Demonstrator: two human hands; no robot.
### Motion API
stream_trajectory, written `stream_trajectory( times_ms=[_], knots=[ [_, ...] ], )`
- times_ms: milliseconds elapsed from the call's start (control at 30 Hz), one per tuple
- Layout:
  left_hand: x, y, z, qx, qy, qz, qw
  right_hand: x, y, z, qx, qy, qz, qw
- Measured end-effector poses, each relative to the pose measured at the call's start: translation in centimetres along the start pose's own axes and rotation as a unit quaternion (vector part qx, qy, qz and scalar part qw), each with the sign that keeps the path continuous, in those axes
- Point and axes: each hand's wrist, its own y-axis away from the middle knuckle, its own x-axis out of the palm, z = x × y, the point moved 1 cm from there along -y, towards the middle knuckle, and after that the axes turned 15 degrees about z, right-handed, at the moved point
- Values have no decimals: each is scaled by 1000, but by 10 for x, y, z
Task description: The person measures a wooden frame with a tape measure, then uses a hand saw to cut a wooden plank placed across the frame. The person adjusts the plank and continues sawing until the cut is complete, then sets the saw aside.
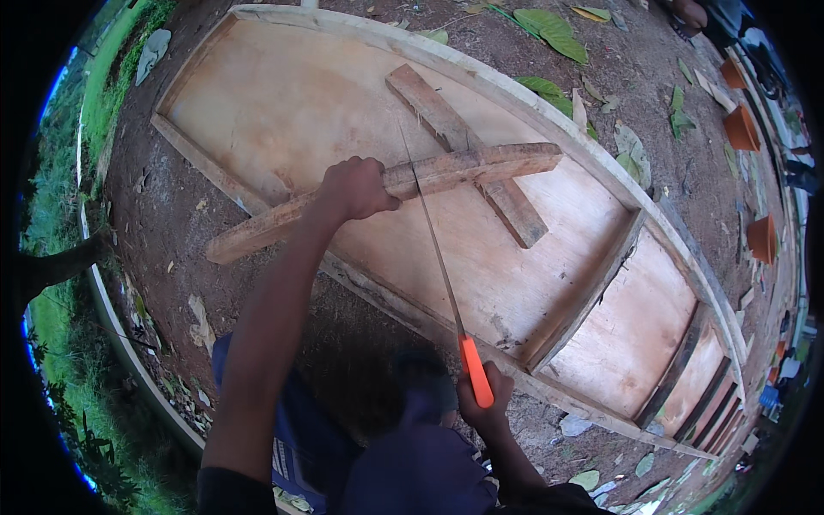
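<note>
Partly hiding both, left hand (354, 187) clasps the beam (508, 160), right hand (493, 414) the saw handle (475, 367).

left grip (354, 189): clasping beam (515, 160) | right grip (487, 410): orange-handled saw (475, 369), blade across beam | plank (520, 220): under beam

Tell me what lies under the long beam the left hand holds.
A short plank crosses beneath, with the wooden panel below; the beam covers the plank's middle stretch.

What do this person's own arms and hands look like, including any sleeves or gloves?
The left hand and right hand are ungloved, with no watch or cable visible at either wrist. The forearms are bare; dark, near-black sleeves show at the lower edge.
</note>
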Motion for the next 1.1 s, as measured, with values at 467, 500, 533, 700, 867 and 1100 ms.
stream_trajectory(
  times_ms=[467,500,533,700,867,1100],
  knots=[
    [7,-4,3,13,4,-15,1000,3,-46,7,-52,-17,-28,998],
    [5,-4,5,19,7,-15,1000,2,-4,-6,-41,29,-8,999],
    [2,-6,3,12,10,-8,1000,2,19,-7,-41,54,-5,998],
    [4,-7,-9,8,-6,0,1000,4,-128,30,-57,-141,-36,988],
    [8,2,-9,-3,-13,-8,1000,4,-180,57,-85,-136,-68,985],
    [6,-7,0,2,2,7,1000,1,31,-5,15,53,24,998]
  ],
)
